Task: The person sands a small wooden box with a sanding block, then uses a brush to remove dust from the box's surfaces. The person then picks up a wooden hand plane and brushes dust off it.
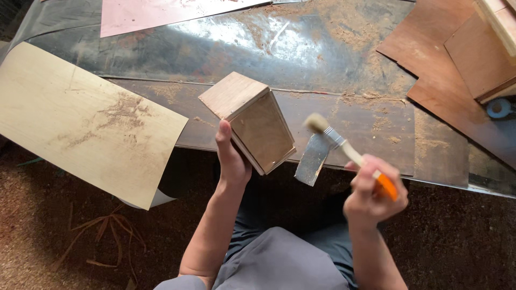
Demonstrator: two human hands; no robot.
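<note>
My left hand (232, 158) grips a small open wooden box (248, 121) from below, tilted so its hollow inside faces right, over the near edge of the dark workbench (215, 48). My right hand (374, 196) holds a paintbrush (344, 147) with a pale and orange handle, its blurred bristles pointing up-left, a short way right of the box and apart from it. Under the brush, a flat grey metal piece (312, 159) lies at the bench edge.
A pale plywood sheet (80, 121) hangs over the bench's left edge. A pinkish sheet (156, 13) lies at the back. Brown boards (451, 75) are stacked at the right. Sawdust covers the bench and the floor (43, 236).
</note>
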